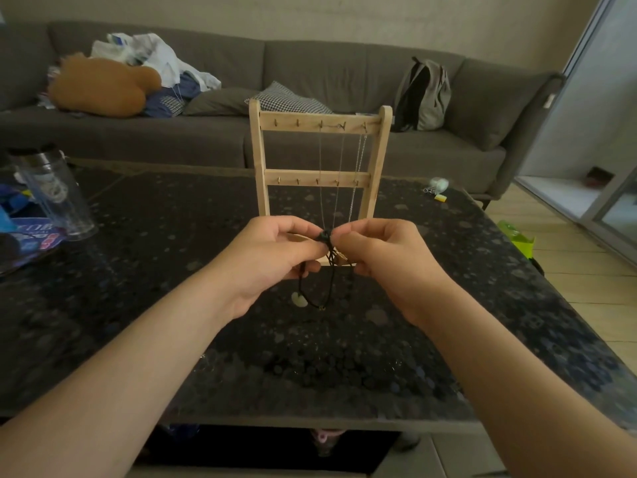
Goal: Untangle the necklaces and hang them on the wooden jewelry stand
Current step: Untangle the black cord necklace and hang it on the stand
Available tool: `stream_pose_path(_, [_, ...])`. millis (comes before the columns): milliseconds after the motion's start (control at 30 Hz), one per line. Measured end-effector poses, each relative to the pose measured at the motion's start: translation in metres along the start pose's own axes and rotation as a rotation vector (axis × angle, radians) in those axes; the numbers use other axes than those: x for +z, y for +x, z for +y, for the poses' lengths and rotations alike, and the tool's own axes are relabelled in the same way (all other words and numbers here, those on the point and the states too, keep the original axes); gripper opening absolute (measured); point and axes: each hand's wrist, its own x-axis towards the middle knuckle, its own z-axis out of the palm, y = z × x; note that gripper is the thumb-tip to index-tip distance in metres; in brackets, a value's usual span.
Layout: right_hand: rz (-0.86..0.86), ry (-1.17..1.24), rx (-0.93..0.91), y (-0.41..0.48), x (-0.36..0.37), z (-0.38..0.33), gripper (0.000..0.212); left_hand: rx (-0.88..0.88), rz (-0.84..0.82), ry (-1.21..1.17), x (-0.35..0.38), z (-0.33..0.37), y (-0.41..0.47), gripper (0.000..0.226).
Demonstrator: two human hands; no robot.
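Note:
A wooden jewelry stand rises from the middle of the dark table, with two hook rails. Thin silver chains hang from the right hooks of its top rail. In front of the stand, my left hand and my right hand pinch the same knot of a black cord necklace from either side. Its loops dangle below my fingers, with a pale pendant hanging near the table. A small gold piece shows between my hands.
The speckled dark table carries a clear tumbler and colourful packets at the far left, and small items at the back right. A grey sofa with clothes and a backpack stands behind.

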Motion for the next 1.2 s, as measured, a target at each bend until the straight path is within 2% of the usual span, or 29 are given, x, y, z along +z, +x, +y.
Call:
stream_pose_path(200, [0.001,-0.155,-0.045,-0.003,0.004,-0.001,0.013,0.127,0.061,0.214,0.002,-0.001,-0.005,0.020])
stream_pose_path(367, [-0.014,-0.087,0.082,0.001,0.004,-0.001,0.017,0.129,0.078,0.219,0.001,-0.001,-0.004,0.018])
stream_pose_path(500, [-0.075,0.021,0.163,0.004,0.009,0.001,0.026,0.040,0.068,0.060,-0.002,0.002,-0.002,0.018])
stream_pose_path(600, [-0.070,0.110,0.226,0.007,0.013,0.001,0.032,-0.046,-0.002,-0.158,-0.002,0.005,0.000,0.018])
stream_pose_path(733, [-0.072,0.145,0.193,0.007,0.011,0.000,0.030,-0.138,-0.035,-0.484,-0.002,0.007,0.002,0.020])
stream_pose_path(800, [-0.048,0.149,0.149,0.006,0.008,0.001,0.034,-0.154,-0.018,-0.551,-0.004,0.006,0.003,0.023])
stream_pose_path(900, [0.020,0.194,0.100,0.004,0.004,0.001,0.033,-0.152,-0.018,-0.491,-0.004,0.003,0.004,0.025])
stream_pose_path(1067, [0.056,0.378,0.133,-0.001,0.008,-0.004,0.024,-0.149,-0.007,-0.306,0.000,0.000,0.004,0.023])
stream_pose_path(1200, [0.087,0.362,0.179,-0.001,0.011,-0.004,0.024,-0.175,-0.043,-0.250,0.001,0.001,0.005,0.023])
